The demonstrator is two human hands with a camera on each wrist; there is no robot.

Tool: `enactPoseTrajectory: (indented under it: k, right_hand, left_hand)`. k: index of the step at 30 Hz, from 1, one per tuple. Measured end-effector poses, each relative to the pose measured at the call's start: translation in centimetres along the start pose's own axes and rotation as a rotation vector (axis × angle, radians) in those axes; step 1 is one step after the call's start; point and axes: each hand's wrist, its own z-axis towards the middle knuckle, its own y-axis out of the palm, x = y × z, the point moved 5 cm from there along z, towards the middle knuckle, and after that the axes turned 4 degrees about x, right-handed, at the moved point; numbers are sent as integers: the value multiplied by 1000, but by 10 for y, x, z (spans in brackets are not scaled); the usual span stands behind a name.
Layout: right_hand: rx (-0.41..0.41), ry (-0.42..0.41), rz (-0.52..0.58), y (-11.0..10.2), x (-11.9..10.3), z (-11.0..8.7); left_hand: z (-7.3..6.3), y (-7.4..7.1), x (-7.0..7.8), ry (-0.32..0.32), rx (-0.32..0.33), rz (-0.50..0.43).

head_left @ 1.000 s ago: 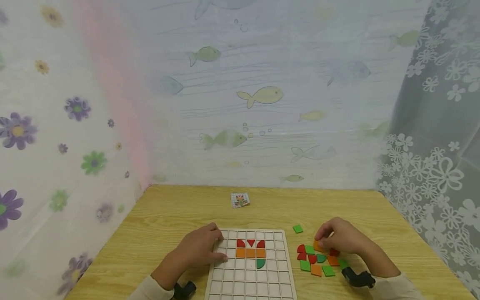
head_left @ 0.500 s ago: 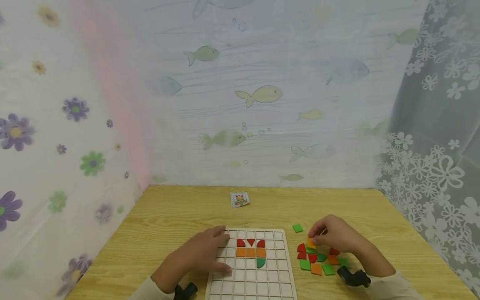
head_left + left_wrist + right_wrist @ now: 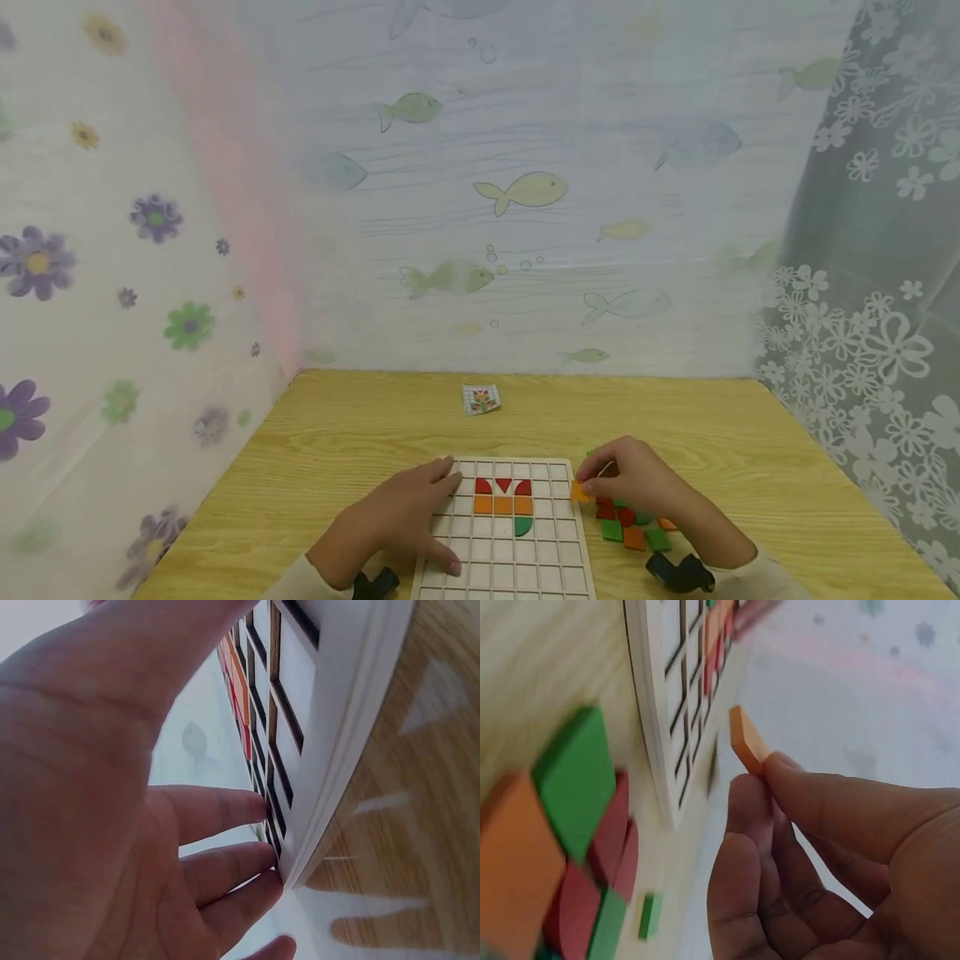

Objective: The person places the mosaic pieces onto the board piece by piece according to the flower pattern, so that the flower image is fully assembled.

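Observation:
My right hand (image 3: pixel 637 479) pinches an orange tile (image 3: pixel 744 739) between thumb and fingertip, raised near the right edge of a pale gridded board (image 3: pixel 492 575). My left hand (image 3: pixel 401 517) lies across the board's left edge, fingers spread and thumb apart; in the left wrist view its fingertips are right at the rim. In the board's upper cells are a row of red pieces (image 3: pixel 503 485), a row of orange squares (image 3: pixel 493 505) below, and a green quarter-round piece (image 3: pixel 522 526) under the right end.
Several loose tiles lie right of the board, among them a green square (image 3: pixel 612 530) and an orange square (image 3: pixel 634 538), partly hidden under my right hand. A small picture card (image 3: pixel 481 399) lies farther back on the wooden table (image 3: pixel 360 417).
My right hand has lifted the orange tile from the loose pieces and carried it left to the board's edge. My left hand has shifted slightly right over the board.

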Motion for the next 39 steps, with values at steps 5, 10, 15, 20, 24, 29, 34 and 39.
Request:
enactPoseTrajectory:
  k: [5, 10, 15, 20, 24, 29, 34, 39]
  right_hand:
    - [6, 3, -16, 11, -10, 5]
    - [-9, -15, 5, 22, -21, 12]
    - [-22, -35, 29, 35, -30, 19]
    - [-26, -48, 51, 47, -36, 25]
    - [-37, -58, 58, 59, -40, 27]
    - [-45, -45, 59, 71, -40, 29]
    - [-39, -39, 32, 75, -42, 31]
    - [-30, -46, 7, 77, -47, 33]
  left_hand:
    - [1, 0, 1, -13, -5, -20]
    - [3, 1, 0, -29, -9, -22]
    - [4, 2, 0, -33, -14, -18]
    - [4, 0, 2, -37, -11, -14]
    - [3, -2, 3, -46, -18, -17]
    - [2, -1, 3, -50, -8, -20]
    - [2, 0, 2, -39, 7, -23]
    - [2, -2, 3, -33, 10, -25]
